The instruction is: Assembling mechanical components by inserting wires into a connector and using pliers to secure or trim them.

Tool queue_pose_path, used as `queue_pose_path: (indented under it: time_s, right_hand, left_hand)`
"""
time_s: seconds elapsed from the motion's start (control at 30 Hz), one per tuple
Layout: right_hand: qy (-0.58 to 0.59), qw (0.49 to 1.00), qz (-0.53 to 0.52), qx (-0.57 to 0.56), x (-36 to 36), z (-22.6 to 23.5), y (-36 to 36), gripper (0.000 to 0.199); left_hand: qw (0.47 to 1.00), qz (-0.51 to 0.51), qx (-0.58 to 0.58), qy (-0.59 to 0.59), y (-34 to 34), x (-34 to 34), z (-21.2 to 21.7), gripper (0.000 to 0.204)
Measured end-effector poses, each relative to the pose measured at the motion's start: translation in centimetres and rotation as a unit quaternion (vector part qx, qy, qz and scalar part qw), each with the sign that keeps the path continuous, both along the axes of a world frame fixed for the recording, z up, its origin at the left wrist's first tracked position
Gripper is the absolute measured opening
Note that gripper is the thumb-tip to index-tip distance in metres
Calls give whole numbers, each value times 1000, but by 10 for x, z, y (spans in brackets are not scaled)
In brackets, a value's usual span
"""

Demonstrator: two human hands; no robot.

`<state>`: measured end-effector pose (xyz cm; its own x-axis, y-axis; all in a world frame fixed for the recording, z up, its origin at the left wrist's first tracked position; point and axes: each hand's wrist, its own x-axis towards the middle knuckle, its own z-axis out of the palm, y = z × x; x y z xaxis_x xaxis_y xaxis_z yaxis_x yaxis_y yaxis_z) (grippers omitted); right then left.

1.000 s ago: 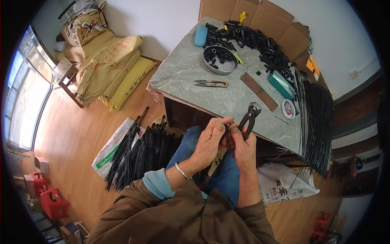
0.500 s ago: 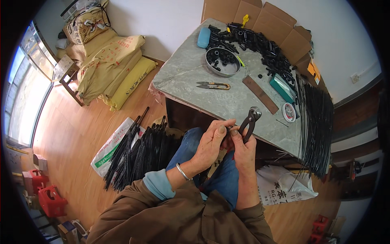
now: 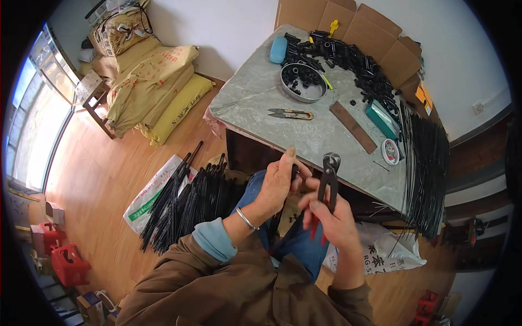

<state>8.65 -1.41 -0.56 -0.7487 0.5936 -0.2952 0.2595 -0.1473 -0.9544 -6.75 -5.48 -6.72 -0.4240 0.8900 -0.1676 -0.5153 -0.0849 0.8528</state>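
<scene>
Both hands have pulled a little apart since a moment ago, and the pliers now stand clear of the left hand, tipped up toward the table edge. Far left, yellow sacks (image 3: 149, 81) lie stacked by the wall on the wood floor. Nearer the person, a heap of black rods (image 3: 187, 204) rests on a white bag (image 3: 142, 198) on the floor, just left of the knee. The left hand (image 3: 277, 185) is raised over the lap, fingers curled and pinching a small black piece (image 3: 294, 173) at the fingertips; the piece is mostly hidden, so its shape is hard to tell. Just right of it, the right hand (image 3: 331, 217) is closed around the red handles of the pliers (image 3: 328, 182). The pliers point up, and their head sits near the black piece but does not touch it. Behind the hands is the grey table (image 3: 255, 92). On it lie small snips (image 3: 291, 114), a round tin (image 3: 303, 82) of black bits, a brown strip (image 3: 352, 126) and a small round lid (image 3: 390, 151). Far right, a long bundle of thin black sticks (image 3: 427, 163) hangs over the table edge.
</scene>
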Motion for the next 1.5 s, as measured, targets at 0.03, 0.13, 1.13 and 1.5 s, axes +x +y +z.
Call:
queue_pose_path:
  time_s: [0.03,0.13,1.13,1.5]
  right_hand:
    - [4,998,41,-37,10,7,3,40]
    - [-34,984,117,-134,31,9,12,40]
    - [-304,940,151,-16,48,55,24,20]
    - [-236,913,144,300,50,5,42,35]
  left_hand:
    - [999,-23,-7,-35,2,-1,1,64]
    - [998,-45,-10,-47,4,0,2,65]
    - [991,-116,-17,57,10,32,2,66]
    - [976,-61,37,207,16,24,9,61]
